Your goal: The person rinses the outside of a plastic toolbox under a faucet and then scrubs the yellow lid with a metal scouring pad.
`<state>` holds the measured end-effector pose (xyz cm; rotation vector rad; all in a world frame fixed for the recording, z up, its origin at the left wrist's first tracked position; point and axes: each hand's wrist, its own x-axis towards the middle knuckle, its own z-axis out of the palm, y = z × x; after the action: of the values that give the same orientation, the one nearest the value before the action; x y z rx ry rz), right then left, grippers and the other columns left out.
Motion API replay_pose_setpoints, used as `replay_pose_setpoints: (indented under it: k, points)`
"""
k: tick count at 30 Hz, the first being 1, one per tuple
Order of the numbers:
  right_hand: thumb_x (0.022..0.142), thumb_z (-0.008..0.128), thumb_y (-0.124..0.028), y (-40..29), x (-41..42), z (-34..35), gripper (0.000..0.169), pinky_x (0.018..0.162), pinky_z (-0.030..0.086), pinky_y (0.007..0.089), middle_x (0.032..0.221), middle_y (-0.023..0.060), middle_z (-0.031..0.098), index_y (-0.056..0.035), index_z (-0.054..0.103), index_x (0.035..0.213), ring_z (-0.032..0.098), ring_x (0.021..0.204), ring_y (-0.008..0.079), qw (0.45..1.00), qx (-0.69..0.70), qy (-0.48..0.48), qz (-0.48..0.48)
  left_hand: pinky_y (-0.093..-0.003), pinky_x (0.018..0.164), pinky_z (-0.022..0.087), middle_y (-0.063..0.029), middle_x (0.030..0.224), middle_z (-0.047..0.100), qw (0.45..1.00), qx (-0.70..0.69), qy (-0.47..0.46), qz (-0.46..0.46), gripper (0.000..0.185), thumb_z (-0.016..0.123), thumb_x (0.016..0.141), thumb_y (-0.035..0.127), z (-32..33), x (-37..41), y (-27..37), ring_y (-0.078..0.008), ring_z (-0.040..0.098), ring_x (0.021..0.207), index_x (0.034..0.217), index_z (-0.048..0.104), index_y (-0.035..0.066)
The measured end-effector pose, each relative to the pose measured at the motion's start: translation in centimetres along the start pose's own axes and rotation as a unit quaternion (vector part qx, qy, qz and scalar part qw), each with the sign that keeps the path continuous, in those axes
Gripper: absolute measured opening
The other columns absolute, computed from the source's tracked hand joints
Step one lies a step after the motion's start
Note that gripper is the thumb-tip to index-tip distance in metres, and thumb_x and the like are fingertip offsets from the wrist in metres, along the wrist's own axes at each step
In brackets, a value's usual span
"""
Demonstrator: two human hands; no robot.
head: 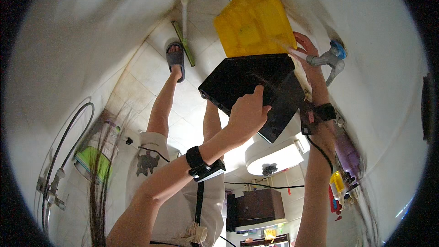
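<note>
My left hand (pixel 248 108) lies over a black box-like container (pixel 247 79), index finger and thumb extended and the other fingers curled. Whether its fingertip touches the black surface cannot be told. Against the black container's upper edge stands a yellow plastic container (pixel 255 24), tilted. At the yellow one's right edge, beside a metal tap (pixel 324 59) with a blue fitting, is my right hand (pixel 303 46), its fingers curled round that edge. A pale stream runs from the spout toward the yellow container. Both wrists wear black straps with small devices.
A green-edged floor squeegee (pixel 183 43) stands on the tiles beside my slippered foot (pixel 175 56). A shower hose (pixel 70 133) hangs at the left wall. Purple (pixel 346 151) and yellow (pixel 337 181) bottles are at the right wall. A white toilet or basin (pixel 274 157) is lower down.
</note>
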<state>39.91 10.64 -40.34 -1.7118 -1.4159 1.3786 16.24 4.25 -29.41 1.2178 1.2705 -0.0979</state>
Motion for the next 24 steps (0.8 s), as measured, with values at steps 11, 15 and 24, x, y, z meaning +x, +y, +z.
replay_pose_setpoints:
  k: [11,15,24]
  points:
    - [0.079,0.055,0.014,0.4,-0.4,1.5,0.049,0.09,0.052,0.0313,0.123,0.0112,0.06,-0.0037,0.055,0.125,0.059,0.113,0.021,0.998,0.004,0.062,0.004,-0.0483,0.067,0.055,-0.0279,0.074,0.064,1.0,0.01,0.008,0.005,0.043,0.066,0.086,0.021,0.3,0.2,0.5,-0.0438,0.067,0.076,0.114,0.047,-0.006]
    - [0.079,0.055,0.014,1.9,-0.3,1.4,0.049,0.09,0.052,0.0319,0.126,0.0119,0.058,-0.0021,0.053,0.125,0.059,0.112,0.0222,0.997,0.037,0.067,-0.027,-0.048,0.065,0.055,-0.0278,0.073,0.064,1.0,0.003,0.011,-0.001,0.042,0.066,0.087,0.02,0.3,0.5,0.6,-0.0442,0.067,0.075,0.113,0.047,-0.007]
    - [0.089,0.059,0.002,0.9,-0.4,0.1,0.041,0.093,0.051,0.0325,0.114,0.0164,0.063,-0.0026,0.049,0.129,0.063,0.104,0.0249,0.992,0.098,0.051,0.054,-0.0491,0.061,0.054,-0.0296,0.074,0.063,0.996,-0.047,0.075,0.03,0.042,0.066,0.087,0.022,2.2,2.5,0.6,-0.0462,0.065,0.074,0.111,0.046,-0.006]
